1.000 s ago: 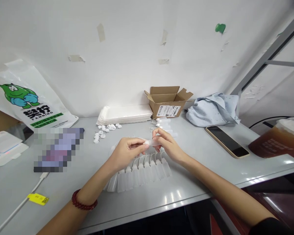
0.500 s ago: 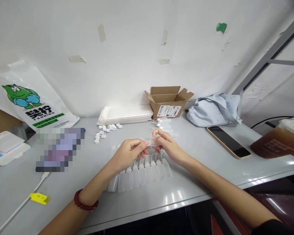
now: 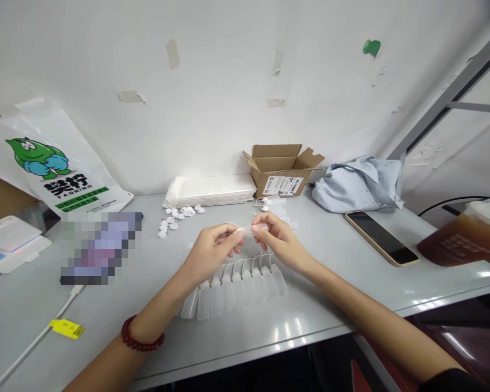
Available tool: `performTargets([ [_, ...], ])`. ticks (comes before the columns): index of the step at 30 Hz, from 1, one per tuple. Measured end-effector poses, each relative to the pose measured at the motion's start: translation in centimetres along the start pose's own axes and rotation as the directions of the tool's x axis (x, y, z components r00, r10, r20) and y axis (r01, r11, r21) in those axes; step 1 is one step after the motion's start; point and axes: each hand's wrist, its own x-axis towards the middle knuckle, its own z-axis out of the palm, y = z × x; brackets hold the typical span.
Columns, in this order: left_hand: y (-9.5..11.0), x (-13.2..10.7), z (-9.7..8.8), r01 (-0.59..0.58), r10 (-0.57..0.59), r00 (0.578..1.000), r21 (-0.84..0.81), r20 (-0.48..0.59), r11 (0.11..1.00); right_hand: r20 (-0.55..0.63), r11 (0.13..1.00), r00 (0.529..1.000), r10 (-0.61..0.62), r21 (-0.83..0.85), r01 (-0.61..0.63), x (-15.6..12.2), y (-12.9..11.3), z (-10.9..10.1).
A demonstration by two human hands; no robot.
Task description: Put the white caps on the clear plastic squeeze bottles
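Observation:
My left hand (image 3: pixel 214 247) and my right hand (image 3: pixel 281 240) meet above the middle of the table, both closed in a pinch. Between them lies a small translucent plastic bottle (image 3: pixel 248 231), held sideways; the left fingers grip its left end and the right fingers its right end. Fingers hide much of it. Below the hands, a row of similar bottles (image 3: pixel 239 291) lies side by side, with thin curved tubes at their tops. Behind my right hand are a few more small bottles (image 3: pixel 276 202). Several white caps (image 3: pixel 182 214) are scattered beyond my left hand.
A stack of white sheets (image 3: pixel 212 190) and an open cardboard box (image 3: pixel 283 182) stand by the wall. At right are a blue cloth bag (image 3: pixel 353 185), a phone (image 3: pixel 381 238) and a drink cup (image 3: pixel 465 234). At left lie a blurred-out device (image 3: pixel 106 250) and its cable (image 3: pixel 28 351).
Both hands have risen slightly and drawn a little away from the row of bottles. The right fingers now pinch further along the held bottle, and more of it shows between the hands.

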Motion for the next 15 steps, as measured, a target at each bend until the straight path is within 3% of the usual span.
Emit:
performTargets([
  [7, -0.38, 0.11, 0.11, 0.186, -0.164, 0.980, -0.217, 0.115, 0.958, -0.039, 0.992, 0.996, -0.076, -0.107, 0.072, 0.04, 0.24, -0.28],
  [12, -0.35, -0.01, 0.06, 0.142, -0.128, 0.988, -0.196, 0.084, 0.970, -0.030, 0.990, 0.997, -0.072, -0.126, 0.068, -0.11, 0.07, -0.28],
  [15, -0.25, -0.03, -0.08, 0.103, -0.094, 0.993, -0.141, 0.071, 0.985, -0.001, 0.998, 1.000, -0.020, -0.056, 0.020, -0.15, -0.07, -0.29],
])
